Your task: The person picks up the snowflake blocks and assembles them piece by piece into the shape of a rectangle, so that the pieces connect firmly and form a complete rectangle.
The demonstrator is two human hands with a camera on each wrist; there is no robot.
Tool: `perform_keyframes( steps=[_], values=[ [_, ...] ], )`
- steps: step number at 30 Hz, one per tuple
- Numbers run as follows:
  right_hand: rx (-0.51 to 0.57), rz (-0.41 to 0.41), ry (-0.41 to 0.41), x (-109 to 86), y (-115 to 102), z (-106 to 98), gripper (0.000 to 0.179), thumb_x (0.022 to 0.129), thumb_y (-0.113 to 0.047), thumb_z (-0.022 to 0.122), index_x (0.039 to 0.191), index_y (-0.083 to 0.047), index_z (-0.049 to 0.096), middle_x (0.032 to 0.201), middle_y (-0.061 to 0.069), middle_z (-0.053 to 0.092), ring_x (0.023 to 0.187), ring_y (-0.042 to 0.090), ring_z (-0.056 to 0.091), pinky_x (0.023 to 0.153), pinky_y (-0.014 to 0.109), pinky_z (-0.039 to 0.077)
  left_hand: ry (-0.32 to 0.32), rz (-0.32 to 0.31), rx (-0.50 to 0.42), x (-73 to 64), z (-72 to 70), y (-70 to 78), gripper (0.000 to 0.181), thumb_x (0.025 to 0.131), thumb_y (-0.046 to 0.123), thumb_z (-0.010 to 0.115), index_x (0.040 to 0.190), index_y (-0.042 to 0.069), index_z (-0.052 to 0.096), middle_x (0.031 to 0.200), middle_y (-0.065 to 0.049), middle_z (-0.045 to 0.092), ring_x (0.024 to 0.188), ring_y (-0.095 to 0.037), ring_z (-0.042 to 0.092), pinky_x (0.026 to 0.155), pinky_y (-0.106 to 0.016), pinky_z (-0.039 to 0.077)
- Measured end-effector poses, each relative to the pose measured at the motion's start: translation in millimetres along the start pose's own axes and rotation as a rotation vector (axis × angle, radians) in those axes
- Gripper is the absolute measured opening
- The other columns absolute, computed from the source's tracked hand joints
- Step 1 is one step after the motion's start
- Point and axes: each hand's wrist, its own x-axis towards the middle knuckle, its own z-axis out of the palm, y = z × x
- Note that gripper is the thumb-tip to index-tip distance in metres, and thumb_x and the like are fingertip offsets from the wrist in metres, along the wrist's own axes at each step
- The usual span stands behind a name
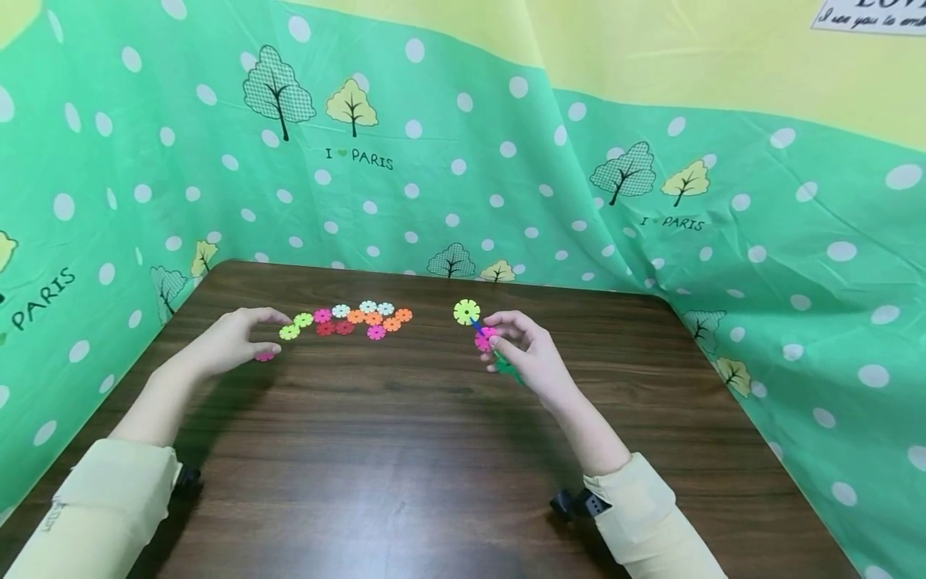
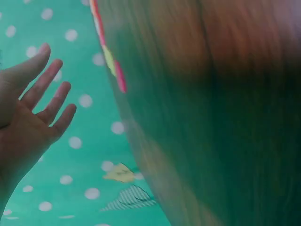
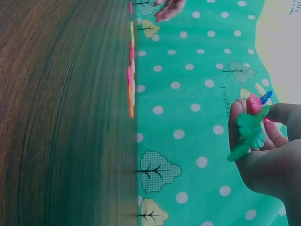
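Observation:
My right hand (image 1: 531,358) pinches a joined chain of notched plastic discs above the table. In it I see a yellow-green disc (image 1: 466,312) at the far end, a blue disc (image 1: 476,325) seen edge-on, a pink disc (image 1: 483,341) by the fingertips, and green discs (image 3: 249,132) by the palm. My left hand (image 1: 230,344) hovers at the left with its fingers apart and nothing between them, as the left wrist view shows. Close to its thumb lies a loose pink disc (image 1: 264,355). Two yellow-green discs (image 1: 289,332) lie just right of its fingertips.
Several more loose discs lie flat in a band across the back of the brown wooden table (image 1: 405,450): red discs (image 1: 335,328), orange discs (image 1: 393,323), white discs (image 1: 369,307) and pink ones. A green dotted cloth (image 1: 463,185) hangs around the table's back and sides.

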Motion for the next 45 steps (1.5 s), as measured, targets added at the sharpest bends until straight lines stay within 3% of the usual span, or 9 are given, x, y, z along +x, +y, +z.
perform_keyframes(
  steps=[7, 16, 30, 36, 42, 45],
  values=[
    [0.089, -0.005, -0.023, 0.5, 4, -1, 0.028, 0.093, -0.001, 0.055, 0.121, 0.002, 0.051, 0.095, 0.009, 0.063, 0.079, 0.022, 0.066, 0.07, 0.047, 0.057, -0.083, -0.018, -0.001, 3.7, 3.0, -25.8, 0.041, 0.079, 0.007, 0.075, 0.117, 0.0, 0.06, 0.121, -0.022, 0.06, 0.119, -0.042, 0.048, 0.098, -0.059, 0.037],
    [0.179, 0.004, -0.014, -0.4, 6, 1, 0.029, 0.092, 0.007, 0.051, 0.121, 0.01, 0.047, 0.093, 0.009, 0.057, 0.082, 0.016, 0.064, 0.074, 0.051, 0.054, -0.147, -0.008, 0.061, 15.8, 5.2, -35.0, 0.033, 0.073, -0.002, 0.076, 0.104, 0.002, 0.066, 0.106, -0.017, 0.067, 0.106, -0.04, 0.058, 0.091, -0.056, 0.043],
    [0.201, 0.054, -0.003, -0.2, 6, 2, 0.026, 0.093, 0.005, 0.051, 0.119, 0.004, 0.05, 0.093, 0.009, 0.059, 0.08, 0.02, 0.067, 0.082, 0.058, 0.049, -0.138, -0.016, 0.088, 19.8, 8.3, -41.8, 0.022, 0.074, -0.006, 0.074, 0.091, 0.006, 0.068, 0.09, -0.005, 0.065, 0.085, -0.023, 0.06, 0.075, -0.041, 0.052],
    [0.1, 0.055, 0.017, -0.4, 5, 0, 0.021, 0.094, -0.002, 0.054, 0.115, 0.001, 0.053, 0.088, 0.006, 0.066, 0.078, 0.026, 0.069, 0.073, 0.036, 0.057, -0.11, -0.048, 0.062, 20.7, 8.1, -43.4, 0.023, 0.072, -0.007, 0.075, 0.089, 0.007, 0.067, 0.087, -0.005, 0.062, 0.08, -0.021, 0.058, 0.069, -0.037, 0.051],
    [0.083, 0.07, 0.019, -0.5, 5, 1, 0.021, 0.094, -0.001, 0.052, 0.115, 0.001, 0.054, 0.09, 0.006, 0.062, 0.078, 0.019, 0.067, 0.071, 0.035, 0.058, -0.095, -0.064, 0.009, 19.7, 6.0, -41.9, 0.017, 0.077, -0.004, 0.073, 0.085, 0.008, 0.064, 0.078, -0.001, 0.063, 0.075, -0.017, 0.056, 0.067, -0.033, 0.048],
    [0.057, 0.081, 0.031, -0.9, 4, 2, 0.021, 0.094, -0.001, 0.052, 0.114, 0.001, 0.055, 0.089, 0.005, 0.061, 0.07, 0.015, 0.063, 0.064, 0.029, 0.057, -0.063, -0.032, -0.012, 20.5, 4.4, -37.9, 0.016, 0.078, -0.005, 0.071, 0.084, 0.007, 0.063, 0.074, 0.001, 0.063, 0.071, -0.014, 0.056, 0.065, -0.03, 0.048]
  ],
)
